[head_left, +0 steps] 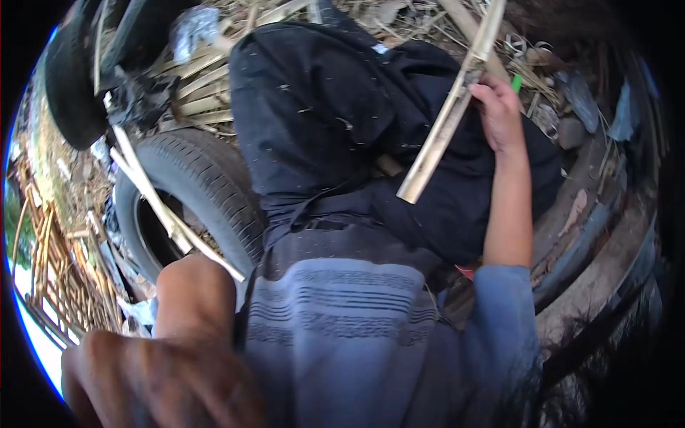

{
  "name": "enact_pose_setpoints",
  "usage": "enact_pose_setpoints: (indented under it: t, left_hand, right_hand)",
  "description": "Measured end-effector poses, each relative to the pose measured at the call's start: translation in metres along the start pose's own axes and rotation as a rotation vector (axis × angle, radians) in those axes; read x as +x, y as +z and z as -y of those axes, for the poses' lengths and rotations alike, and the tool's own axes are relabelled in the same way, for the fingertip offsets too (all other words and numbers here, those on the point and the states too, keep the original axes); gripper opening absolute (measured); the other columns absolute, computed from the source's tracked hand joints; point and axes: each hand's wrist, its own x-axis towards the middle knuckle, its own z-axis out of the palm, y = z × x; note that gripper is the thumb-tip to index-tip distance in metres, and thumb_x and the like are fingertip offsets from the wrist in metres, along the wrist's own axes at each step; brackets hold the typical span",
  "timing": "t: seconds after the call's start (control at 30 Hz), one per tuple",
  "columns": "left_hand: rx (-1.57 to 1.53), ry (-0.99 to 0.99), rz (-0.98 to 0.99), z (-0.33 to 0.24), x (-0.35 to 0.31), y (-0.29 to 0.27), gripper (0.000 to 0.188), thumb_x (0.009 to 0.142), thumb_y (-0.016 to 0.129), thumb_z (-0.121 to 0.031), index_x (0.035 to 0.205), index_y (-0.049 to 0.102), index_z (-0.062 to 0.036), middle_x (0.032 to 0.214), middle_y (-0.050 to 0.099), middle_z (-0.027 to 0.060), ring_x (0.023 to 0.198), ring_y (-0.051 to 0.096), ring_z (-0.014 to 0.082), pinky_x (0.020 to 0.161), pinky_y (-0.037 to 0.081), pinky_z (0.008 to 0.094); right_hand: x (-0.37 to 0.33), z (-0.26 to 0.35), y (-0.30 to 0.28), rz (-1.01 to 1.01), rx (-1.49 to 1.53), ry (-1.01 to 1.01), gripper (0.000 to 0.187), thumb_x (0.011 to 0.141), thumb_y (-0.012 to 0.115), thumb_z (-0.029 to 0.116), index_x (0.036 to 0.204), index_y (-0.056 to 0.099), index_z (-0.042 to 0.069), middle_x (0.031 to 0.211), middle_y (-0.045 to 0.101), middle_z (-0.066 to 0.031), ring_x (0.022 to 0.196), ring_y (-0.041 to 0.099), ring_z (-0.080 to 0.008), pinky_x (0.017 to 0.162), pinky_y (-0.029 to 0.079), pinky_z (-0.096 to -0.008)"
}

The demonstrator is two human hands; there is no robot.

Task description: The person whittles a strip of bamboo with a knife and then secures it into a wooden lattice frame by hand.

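My right hand (498,114) grips a split bamboo strip (437,153) between thumb and fingers. The pale strip slants from the upper right down over my dark trousers (314,121), its hollow inner face showing. A small bright green piece (516,83) sticks out just beyond those fingers; what it belongs to is hidden. Large and close, my left hand (160,378) is raised at the lower left with the elbow bent. Its knuckles are curled and the back of the hand faces up, so anything inside it is hidden.
A tyre (207,178) lies by my left side, with thin split sticks (160,196) across it. More black tyres (75,78) stand at the far left. Bamboo strips (207,85), shavings and a clear plastic bag (194,32) litter the far ground. Poles (61,264) are piled at the left.
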Motion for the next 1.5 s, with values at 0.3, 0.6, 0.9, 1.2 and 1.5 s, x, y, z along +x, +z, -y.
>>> enact_pose_setpoints:
  t: [0.3,0.6,0.9,1.2,1.5]
  left_hand:
    - [0.069,-0.110,0.267,0.031,0.023,-0.011,0.014,0.092,0.062,-0.021,0.093,0.067,-0.0081,0.093,0.066,0.0075,0.087,0.065,0.0203,0.072,0.049,0.0305]
    - [0.058,-0.230,0.634,0.049,0.066,-0.039,0.036,0.088,0.067,-0.030,0.112,0.063,-0.0030,0.113,0.064,0.0158,0.109,0.059,0.0292,0.098,0.040,0.0446]
    - [0.821,-0.365,-0.436,0.011,0.107,-0.252,0.045,0.085,0.074,-0.016,0.122,0.055,0.0000,0.113,0.064,0.0109,0.103,0.062,0.0164,0.085,0.050,0.0276]
    - [1.275,-0.663,-1.608,0.032,0.119,-0.444,0.076,0.075,0.074,-0.036,0.134,0.044,0.0008,0.125,0.058,0.0246,0.120,0.055,0.0328,0.100,0.044,0.0400]
    - [0.722,-0.345,-1.343,0.020,0.097,-0.464,0.074,0.080,0.075,-0.028,0.142,0.040,-0.0076,0.104,0.064,0.0112,0.089,0.061,0.0205,0.079,0.048,0.0390]
  right_hand:
    - [0.018,-0.006,0.043,0.050,0.055,-0.042,0.009,0.084,0.062,0.005,0.085,0.066,-0.004,0.077,0.067,-0.0065,0.068,0.062,-0.0111,0.067,0.050,-0.0238]
    - [0.013,-0.013,0.022,-0.025,-0.053,-0.059,0.005,0.084,0.065,0.004,0.083,0.065,-0.001,0.073,0.065,-0.0032,0.064,0.059,-0.0082,0.059,0.048,-0.0235]
    - [-0.015,-0.004,-0.002,-0.127,-0.086,0.016,0.016,0.080,0.064,0.003,0.094,0.067,-0.003,0.083,0.066,-0.0031,0.074,0.059,-0.0081,0.067,0.048,-0.0236]
    - [0.005,-0.001,0.001,-0.154,-0.008,0.145,0.006,0.080,0.063,0.000,0.085,0.065,-0.002,0.079,0.065,-0.0026,0.069,0.059,-0.0082,0.068,0.047,-0.0223]
    - [0.011,0.002,0.002,-0.063,-0.026,0.161,0.006,0.080,0.064,0.000,0.086,0.065,-0.002,0.080,0.067,-0.0035,0.070,0.060,-0.0073,0.066,0.047,-0.0208]
